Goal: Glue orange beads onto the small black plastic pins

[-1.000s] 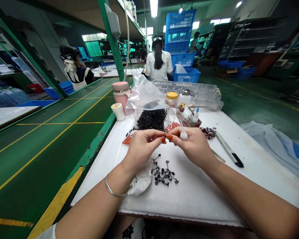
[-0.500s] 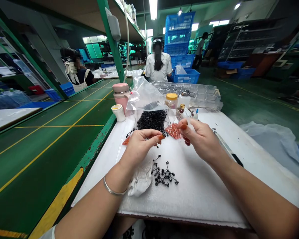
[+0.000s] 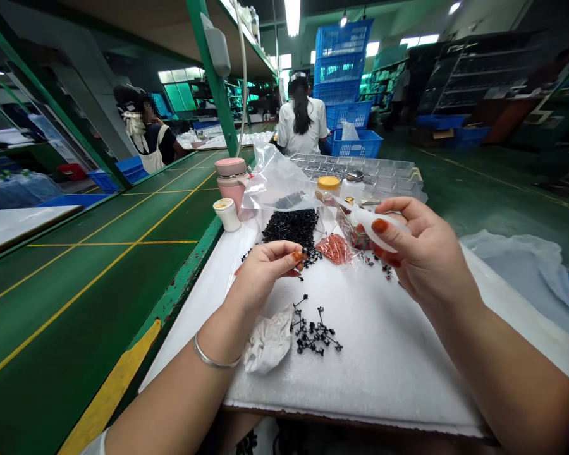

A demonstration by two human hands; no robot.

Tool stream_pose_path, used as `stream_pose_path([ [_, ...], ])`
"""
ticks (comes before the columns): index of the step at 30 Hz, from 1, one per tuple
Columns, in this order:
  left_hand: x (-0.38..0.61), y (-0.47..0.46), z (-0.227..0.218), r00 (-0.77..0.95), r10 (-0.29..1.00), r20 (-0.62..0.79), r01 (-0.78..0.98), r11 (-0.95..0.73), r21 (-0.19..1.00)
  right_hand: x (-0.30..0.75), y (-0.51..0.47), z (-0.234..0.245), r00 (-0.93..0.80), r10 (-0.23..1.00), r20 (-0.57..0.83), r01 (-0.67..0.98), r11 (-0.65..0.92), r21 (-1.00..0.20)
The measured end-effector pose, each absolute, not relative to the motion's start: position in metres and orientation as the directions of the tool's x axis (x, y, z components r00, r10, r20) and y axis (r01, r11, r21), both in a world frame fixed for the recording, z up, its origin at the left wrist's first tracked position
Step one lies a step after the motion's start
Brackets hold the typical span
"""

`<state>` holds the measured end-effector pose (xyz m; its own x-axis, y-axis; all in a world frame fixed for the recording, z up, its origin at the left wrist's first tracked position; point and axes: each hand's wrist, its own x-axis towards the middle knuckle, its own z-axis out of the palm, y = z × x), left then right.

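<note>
My left hand (image 3: 262,270) is closed in a pinch on a small black part (image 3: 304,253), mostly hidden by the fingertips. Off to the right, my right hand (image 3: 424,256) grips a translucent white squeeze bottle (image 3: 366,221) whose thin nozzle points up and left; the two hands are apart. Behind my left hand lies a heap of black parts (image 3: 289,227) at the mouth of a clear plastic bag (image 3: 277,183). A small cluster of black stemmed parts (image 3: 315,335) rests on the white work surface (image 3: 370,373), beside a crumpled white cloth (image 3: 268,344).
A bag of orange-red bits (image 3: 334,248) lies behind the hands. Farther back stand a pink flask (image 3: 231,180), a white tub (image 3: 226,215), a yellow-lidded jar (image 3: 328,186) and clear compartment trays (image 3: 384,170). A green conveyor (image 3: 123,253) runs along the left. Co-workers sit beyond.
My right hand has moved right and toward me with the bottle, now seen more side-on. My left hand has shifted slightly left, still pinching the small part.
</note>
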<state>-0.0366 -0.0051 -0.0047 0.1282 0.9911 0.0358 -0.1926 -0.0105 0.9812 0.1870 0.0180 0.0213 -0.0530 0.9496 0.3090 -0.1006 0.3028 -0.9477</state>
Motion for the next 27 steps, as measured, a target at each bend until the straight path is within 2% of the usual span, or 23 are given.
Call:
stream_pose_path([
  [3, -0.037, -0.005, -0.005, 0.145, 0.989, -0.013, -0.246, 0.049, 0.968, 0.188, 0.016, 0.021, 0.019, 0.933, 0.360, -0.128, 0.359, -0.924],
  [8, -0.036, -0.005, -0.005, 0.156, 0.987, -0.048, -0.286, 0.092, 0.954, 0.185, 0.013, 0.016, 0.044, 0.884, 0.466, -0.150, 0.467, -0.871],
  [17, -0.036, -0.006, -0.006, 0.135, 0.991, -0.006, -0.261, 0.041, 0.965, 0.178, 0.004, 0.013, 0.052, 0.769, 0.638, 0.016, 0.638, -0.770],
  [23, -0.035, -0.008, -0.005, 0.121, 0.992, 0.024, -0.234, 0.005, 0.972, 0.177, 0.003, 0.012, 0.045, 0.739, 0.672, 0.093, 0.667, -0.739],
  [27, -0.034, -0.008, -0.003, 0.119, 0.992, 0.031, -0.209, -0.006, 0.978, 0.176, 0.003, 0.011, 0.030, 0.733, 0.679, 0.073, 0.676, -0.733],
])
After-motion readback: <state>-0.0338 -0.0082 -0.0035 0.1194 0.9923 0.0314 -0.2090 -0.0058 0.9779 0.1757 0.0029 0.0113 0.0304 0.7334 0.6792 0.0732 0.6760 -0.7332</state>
